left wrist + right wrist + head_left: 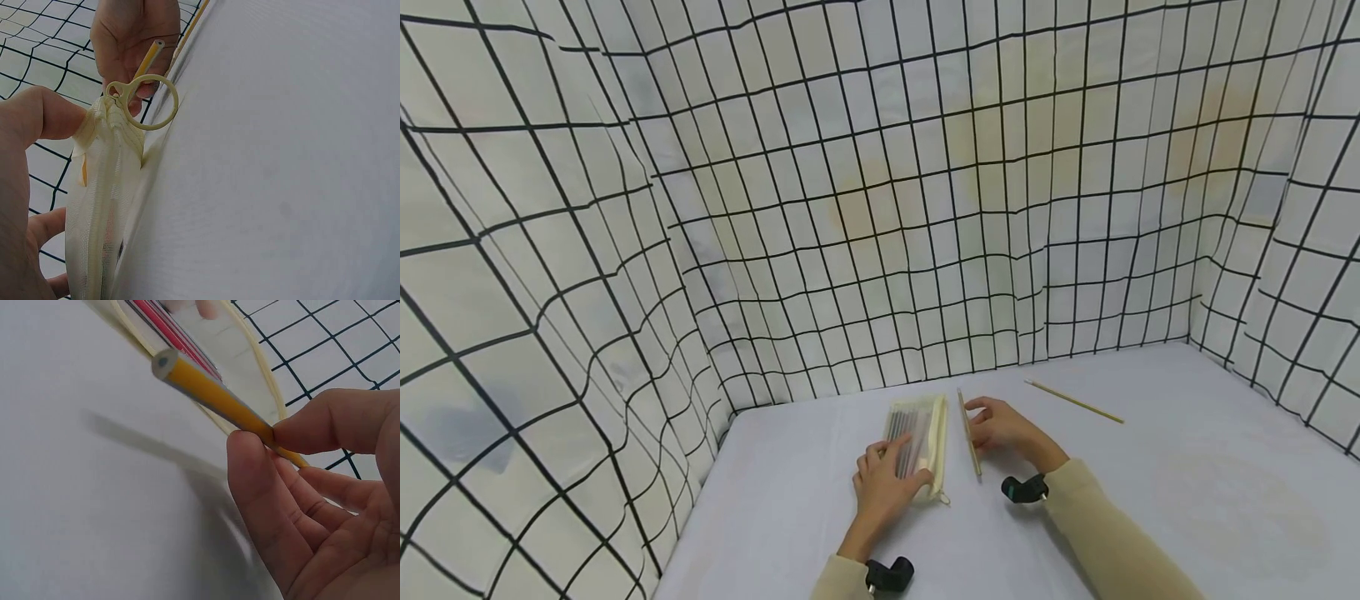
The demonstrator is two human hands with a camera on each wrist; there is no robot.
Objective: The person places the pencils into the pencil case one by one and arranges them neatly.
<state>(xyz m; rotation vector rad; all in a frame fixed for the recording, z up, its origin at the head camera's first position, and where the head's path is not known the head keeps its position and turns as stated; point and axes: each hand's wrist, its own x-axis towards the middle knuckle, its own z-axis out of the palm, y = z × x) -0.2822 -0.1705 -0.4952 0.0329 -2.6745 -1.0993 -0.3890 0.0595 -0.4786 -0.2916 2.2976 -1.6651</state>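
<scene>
A cream mesh zip pencil case (937,435) lies on the white table, with several slim pens or pencils (181,340) showing through it. Across it spreads my left hand (883,485), the thumb at the zip end and the fingers on the opposite side, holding it. A cream pull ring (176,103) hangs from the zip. Just right of the case, my right hand (1003,431) pinches a yellow striped pencil (215,397) between thumb and fingers. The pencil is tilted above the table, its flat unsharpened end toward the right wrist camera.
Another yellow pencil (1075,402) lies on the table (1150,500) to the right, beyond my right hand. White cloth walls with a black grid (880,250) enclose the table at the back and both sides. Each wrist wears a small black camera (1024,489).
</scene>
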